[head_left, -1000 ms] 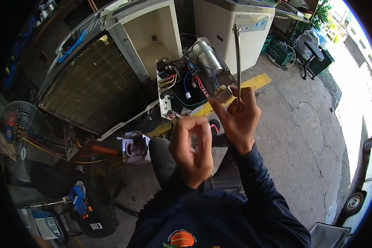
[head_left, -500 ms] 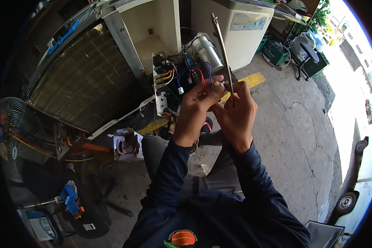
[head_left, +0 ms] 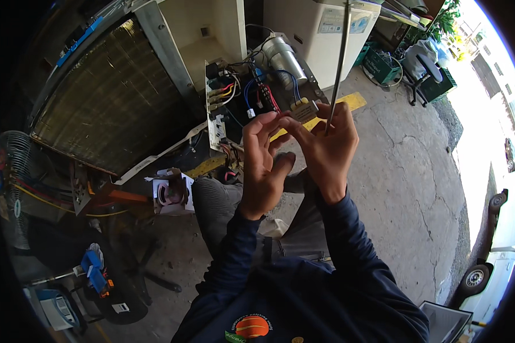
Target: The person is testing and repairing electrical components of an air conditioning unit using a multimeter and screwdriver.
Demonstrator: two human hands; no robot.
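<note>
My right hand (head_left: pixel 331 143) is closed, with a long thin metal rod (head_left: pixel 341 63) standing up between its fingers. The same fingers pinch a small grey rectangular electrical component (head_left: pixel 304 112) with printing on its face and yellowish terminals. Red wires (head_left: pixel 272 100) run from near my fingertips to a wiring board (head_left: pixel 214 114), and blue wires (head_left: pixel 294 86) lead towards a silver cylindrical motor (head_left: pixel 285 60). My left hand (head_left: pixel 262 166) is open, thumb apart from the fingers; its fingertips are beside the red wires. Whether they touch them I cannot tell.
A framed finned coil panel (head_left: pixel 109 97) leans at the left beside a white cabinet (head_left: pixel 229 28). A white appliance (head_left: pixel 320 40) stands beyond. An open carton (head_left: pixel 183 206) sits by my left knee, a fan (head_left: pixel 20 171) farther left. Yellow paint (head_left: pixel 349 106) crosses the concrete floor.
My left hand has dropped back and opened its fingers. The rod has swung rightward and higher in my right hand, and the grey component has come into view.
</note>
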